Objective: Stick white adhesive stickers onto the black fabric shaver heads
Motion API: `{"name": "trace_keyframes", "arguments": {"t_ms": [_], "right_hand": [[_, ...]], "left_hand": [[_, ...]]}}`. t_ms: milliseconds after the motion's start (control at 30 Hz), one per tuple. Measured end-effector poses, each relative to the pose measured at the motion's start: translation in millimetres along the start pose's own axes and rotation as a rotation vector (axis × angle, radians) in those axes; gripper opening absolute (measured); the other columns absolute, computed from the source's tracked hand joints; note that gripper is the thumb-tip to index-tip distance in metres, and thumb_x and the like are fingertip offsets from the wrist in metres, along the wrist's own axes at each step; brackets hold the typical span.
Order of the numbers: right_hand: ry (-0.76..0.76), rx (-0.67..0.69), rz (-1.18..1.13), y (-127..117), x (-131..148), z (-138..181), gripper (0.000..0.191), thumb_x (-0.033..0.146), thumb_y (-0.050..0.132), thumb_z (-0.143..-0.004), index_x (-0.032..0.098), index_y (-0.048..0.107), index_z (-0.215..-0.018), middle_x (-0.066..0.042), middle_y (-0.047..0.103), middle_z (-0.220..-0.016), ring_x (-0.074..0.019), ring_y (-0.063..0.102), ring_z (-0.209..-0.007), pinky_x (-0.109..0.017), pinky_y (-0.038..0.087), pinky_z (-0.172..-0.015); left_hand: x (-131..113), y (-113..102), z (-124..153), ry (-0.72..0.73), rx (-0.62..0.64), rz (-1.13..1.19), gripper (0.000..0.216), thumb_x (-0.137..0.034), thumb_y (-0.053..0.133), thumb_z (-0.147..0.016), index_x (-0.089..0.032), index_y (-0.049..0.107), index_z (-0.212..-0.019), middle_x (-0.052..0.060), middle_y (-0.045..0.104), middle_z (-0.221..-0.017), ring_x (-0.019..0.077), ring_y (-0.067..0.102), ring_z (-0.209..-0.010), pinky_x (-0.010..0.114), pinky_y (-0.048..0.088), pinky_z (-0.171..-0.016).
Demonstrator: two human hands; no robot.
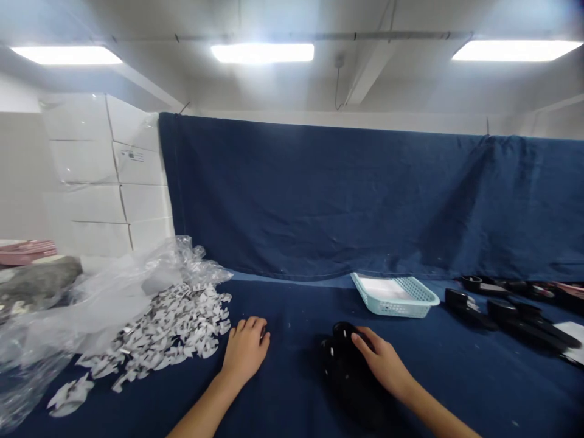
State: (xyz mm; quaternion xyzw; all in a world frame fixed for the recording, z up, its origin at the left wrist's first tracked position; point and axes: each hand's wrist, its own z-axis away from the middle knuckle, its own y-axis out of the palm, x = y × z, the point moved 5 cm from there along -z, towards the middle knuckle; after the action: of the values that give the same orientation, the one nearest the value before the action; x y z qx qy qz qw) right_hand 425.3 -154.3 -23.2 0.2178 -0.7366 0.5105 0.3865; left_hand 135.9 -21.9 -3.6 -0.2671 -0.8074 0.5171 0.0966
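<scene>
My right hand [381,362] grips the upper edge of a black shoe [349,380] on the blue-covered table, thumb and fingers closed at its side. Small white specks show on the shoe; its dark lower part blends into the shadow. To the left, my left hand [246,350] hovers low over or rests on the cloth, back of the hand up and fingers curled. A small dark bit shows between its thumb and forefinger, too little to name. Just beyond that hand lies a heap of small white-and-grey cut pieces [182,325].
Clear plastic sheeting [132,286] lies behind the heap, with stacked white boxes [141,164] beyond. A light-blue basket [396,307] holding something white stands at the back. Several black shoes [468,309] lie at right. A blue curtain [319,201] hangs behind the table.
</scene>
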Motion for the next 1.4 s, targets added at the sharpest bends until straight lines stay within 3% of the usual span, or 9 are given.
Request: {"name": "trace_keyframes", "arguments": {"t_ms": [133, 267, 400, 533, 733, 867, 1067, 1400], "right_hand": [[0.034, 0.009, -0.066, 20.2, 1.9, 6.1, 0.05, 0.059, 0.044, -0.088, 0.022, 0.062, -0.117, -0.006, 0.07, -0.118, -0.0263, 0.063, -0.113, -0.034, 0.048, -0.097], [0.103, -0.045, -0.153, 38.4, -12.1, 17.7, 0.057, 0.06, 0.043, -0.087, 0.022, 0.057, -0.127, -0.007, 0.06, -0.135, -0.0264, 0.051, -0.129, -0.037, 0.039, -0.11], [-0.025, -0.047, -0.124, 47.3, -25.3, 27.1, 0.061, 0.055, 0.048, -0.087, 0.018, 0.051, -0.134, -0.01, 0.052, -0.142, -0.0252, 0.044, -0.135, -0.036, 0.035, -0.113], [-0.131, -0.002, -0.055, 46.6, -29.4, 29.7, 0.058, 0.048, 0.05, -0.088, 0.015, 0.049, -0.136, -0.013, 0.053, -0.141, -0.025, 0.047, -0.133, -0.036, 0.038, -0.112], [-0.13, -0.014, -0.075, 39.3, -18.2, 29.5, 0.053, 0.045, 0.051, -0.088, 0.017, 0.053, -0.133, -0.011, 0.057, -0.137, -0.0249, 0.052, -0.129, -0.036, 0.043, -0.108], [-0.077, -0.029, -0.104, 36.3, -9.3, 32.0, 0.054, 0.045, 0.051, -0.086, 0.017, 0.053, -0.132, -0.011, 0.057, -0.137, -0.025, 0.052, -0.128, -0.038, 0.041, -0.109], [-0.017, -0.036, -0.161, 33.1, -1.3, 36.2, 0.054, 0.046, 0.053, -0.081, 0.019, 0.056, -0.128, -0.01, 0.059, -0.134, -0.026, 0.053, -0.127, -0.04, 0.04, -0.11], [-0.028, -0.032, -0.202, 34.5, -12.1, 33.3, 0.051, 0.047, 0.055, -0.082, 0.021, 0.058, -0.125, -0.01, 0.061, -0.132, -0.026, 0.053, -0.125, -0.042, 0.039, -0.11]], "left_hand": [[2.8, -11.0, 4.8, 0.002, -0.03, -0.042, 0.024, -0.022, 0.054, -0.086, -0.023, 0.065, -0.108, 0.005, 0.068, -0.107, 0.0265, 0.058, -0.1, 0.041, 0.038, -0.09], [11.0, -28.8, 2.5, -0.021, -0.099, -0.106, 0.025, -0.026, 0.048, -0.092, -0.024, 0.063, -0.112, 0.004, 0.067, -0.113, 0.0253, 0.056, -0.107, 0.048, 0.024, -0.107], [32.0, -36.7, -1.4, -0.079, -0.136, -0.175, 0.027, -0.026, 0.043, -0.094, -0.021, 0.066, -0.107, 0.008, 0.068, -0.111, 0.0282, 0.056, -0.106, 0.054, 0.019, -0.109], [52.4, -26.8, -3.7, -0.122, -0.114, -0.23, 0.027, -0.015, 0.046, -0.089, -0.017, 0.071, -0.098, 0.01, 0.071, -0.104, 0.0315, 0.056, -0.108, 0.06, 0.016, -0.107], [58.5, -16.8, -5.6, -0.136, -0.069, -0.291, 0.039, -0.002, 0.047, -0.078, -0.021, 0.073, -0.101, 0.009, 0.07, -0.11, 0.0313, 0.054, -0.112, 0.06, 0.011, -0.109], [61.4, -20.1, -5.3, -0.167, -0.063, -0.337, 0.042, -0.002, 0.048, -0.076, -0.017, 0.071, -0.109, 0.013, 0.066, -0.12, 0.0365, 0.046, -0.122, 0.062, 0.013, -0.107], [60.3, -20.9, -2.7, -0.165, -0.033, -0.358, 0.038, -0.003, 0.05, -0.075, -0.018, 0.072, -0.102, 0.013, 0.069, -0.108, 0.0345, 0.053, -0.112, 0.058, 0.021, -0.102], [53.2, -25.1, -3.7, -0.141, -0.071, -0.359, 0.032, -0.007, 0.044, -0.084, -0.02, 0.072, -0.095, 0.009, 0.072, -0.096, 0.0307, 0.056, -0.101, 0.053, 0.02, -0.102]]}}
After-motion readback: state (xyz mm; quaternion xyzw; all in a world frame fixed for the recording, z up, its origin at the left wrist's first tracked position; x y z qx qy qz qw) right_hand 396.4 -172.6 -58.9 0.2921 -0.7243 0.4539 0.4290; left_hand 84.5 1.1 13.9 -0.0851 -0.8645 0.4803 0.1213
